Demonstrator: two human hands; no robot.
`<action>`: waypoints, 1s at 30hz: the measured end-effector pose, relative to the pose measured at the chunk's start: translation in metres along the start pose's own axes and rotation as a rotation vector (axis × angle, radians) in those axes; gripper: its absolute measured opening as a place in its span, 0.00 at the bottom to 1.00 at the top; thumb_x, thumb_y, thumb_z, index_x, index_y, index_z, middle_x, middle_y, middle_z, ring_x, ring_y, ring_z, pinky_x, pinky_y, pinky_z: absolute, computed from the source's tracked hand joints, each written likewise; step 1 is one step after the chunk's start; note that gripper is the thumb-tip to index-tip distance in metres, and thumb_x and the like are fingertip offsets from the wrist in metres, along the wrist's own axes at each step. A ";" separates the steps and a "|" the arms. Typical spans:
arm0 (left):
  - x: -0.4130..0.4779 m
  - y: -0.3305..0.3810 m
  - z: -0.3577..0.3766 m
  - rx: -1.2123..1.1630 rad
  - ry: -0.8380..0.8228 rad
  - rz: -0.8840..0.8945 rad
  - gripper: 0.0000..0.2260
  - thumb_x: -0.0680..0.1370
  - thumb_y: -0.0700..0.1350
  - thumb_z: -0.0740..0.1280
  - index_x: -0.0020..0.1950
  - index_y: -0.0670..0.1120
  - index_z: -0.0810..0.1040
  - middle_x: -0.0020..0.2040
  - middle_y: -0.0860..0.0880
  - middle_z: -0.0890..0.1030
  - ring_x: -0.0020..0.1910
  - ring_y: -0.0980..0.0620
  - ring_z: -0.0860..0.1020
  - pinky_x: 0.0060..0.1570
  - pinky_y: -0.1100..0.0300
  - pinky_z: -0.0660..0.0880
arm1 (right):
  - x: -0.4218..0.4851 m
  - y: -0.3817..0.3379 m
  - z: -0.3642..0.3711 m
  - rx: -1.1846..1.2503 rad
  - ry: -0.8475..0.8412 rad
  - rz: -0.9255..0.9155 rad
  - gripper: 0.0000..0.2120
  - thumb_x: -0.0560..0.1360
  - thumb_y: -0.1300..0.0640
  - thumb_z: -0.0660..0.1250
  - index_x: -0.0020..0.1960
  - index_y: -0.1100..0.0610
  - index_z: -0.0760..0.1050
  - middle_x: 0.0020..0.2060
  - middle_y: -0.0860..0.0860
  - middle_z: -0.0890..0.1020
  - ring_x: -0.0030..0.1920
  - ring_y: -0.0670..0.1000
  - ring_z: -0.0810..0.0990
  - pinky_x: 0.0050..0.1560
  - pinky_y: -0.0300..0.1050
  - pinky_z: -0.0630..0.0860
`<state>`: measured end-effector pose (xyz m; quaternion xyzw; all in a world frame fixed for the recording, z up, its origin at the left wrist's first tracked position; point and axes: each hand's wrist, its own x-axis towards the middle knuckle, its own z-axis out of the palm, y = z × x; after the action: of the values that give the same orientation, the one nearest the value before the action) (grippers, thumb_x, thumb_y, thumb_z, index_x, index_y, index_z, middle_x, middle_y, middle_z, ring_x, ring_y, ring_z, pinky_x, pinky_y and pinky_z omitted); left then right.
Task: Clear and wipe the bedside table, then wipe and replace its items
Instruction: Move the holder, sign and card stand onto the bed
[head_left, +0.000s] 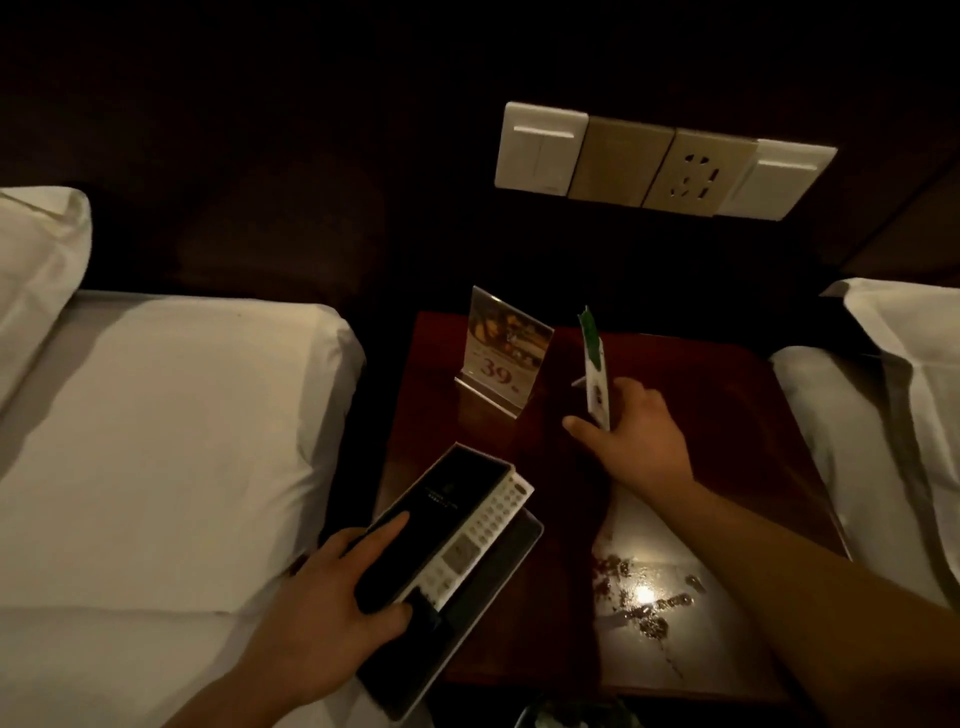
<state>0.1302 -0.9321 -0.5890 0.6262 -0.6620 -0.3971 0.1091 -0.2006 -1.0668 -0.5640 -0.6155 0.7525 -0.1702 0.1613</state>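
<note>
Your way across the bedside table (727, 415) lies open along its right half. An upright acrylic sign (501, 353) blocks the back left, and beds (156, 415) hem in both sides.

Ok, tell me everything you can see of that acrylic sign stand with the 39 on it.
The acrylic sign stand is a clear plastic holder with a flat foot, standing upright and leaning slightly back near the rear left of the bedside table. Its printed insert shows a dark photo above and a red "39" on white below. Nothing touches it; the right hand, holding a green-and-white card, is just beside it.
</note>
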 end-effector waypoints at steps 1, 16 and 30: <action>-0.002 0.001 0.000 -0.031 0.011 -0.022 0.37 0.63 0.69 0.63 0.71 0.77 0.54 0.68 0.61 0.67 0.63 0.60 0.72 0.62 0.57 0.73 | 0.004 0.001 0.004 -0.015 -0.035 0.007 0.36 0.67 0.32 0.67 0.67 0.53 0.66 0.58 0.54 0.75 0.54 0.56 0.79 0.48 0.52 0.79; -0.018 0.037 0.041 0.475 0.170 -0.157 0.46 0.58 0.74 0.62 0.76 0.68 0.56 0.60 0.43 0.73 0.55 0.39 0.75 0.50 0.42 0.75 | 0.003 0.032 0.012 -0.012 0.067 -0.069 0.11 0.79 0.57 0.59 0.59 0.60 0.73 0.42 0.55 0.75 0.36 0.54 0.74 0.34 0.43 0.67; -0.027 0.025 0.057 0.365 0.209 -0.238 0.51 0.56 0.71 0.63 0.72 0.74 0.35 0.52 0.50 0.63 0.56 0.44 0.71 0.53 0.46 0.73 | -0.042 0.049 -0.008 0.125 0.123 0.027 0.05 0.79 0.57 0.59 0.44 0.54 0.68 0.32 0.47 0.71 0.27 0.43 0.71 0.26 0.40 0.73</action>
<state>0.0803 -0.8878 -0.6007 0.7469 -0.6294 -0.2139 0.0144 -0.2391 -1.0161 -0.5783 -0.5823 0.7571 -0.2522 0.1552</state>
